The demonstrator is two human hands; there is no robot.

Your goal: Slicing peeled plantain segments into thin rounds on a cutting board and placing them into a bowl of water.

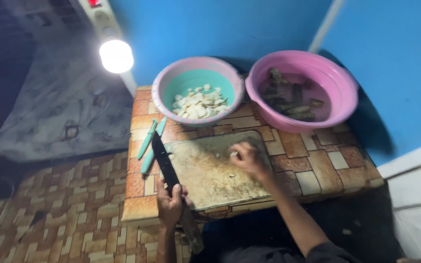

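By the blue wall, the left hand (pixel 170 204) grips a knife (pixel 164 160); the right hand (pixel 246 158) pinches a white piece (pixel 233 154) on the board (pixel 210 170); best kept apart.

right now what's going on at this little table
A person works at a cutting board on a small tiled table. The left hand holds a long dark knife over the board's left edge; the right hand picks up a pale piece. Behind, a teal-lined bowl holds pale slices and a pink basin holds dark pieces in water. Two teal knives lie beside the board.
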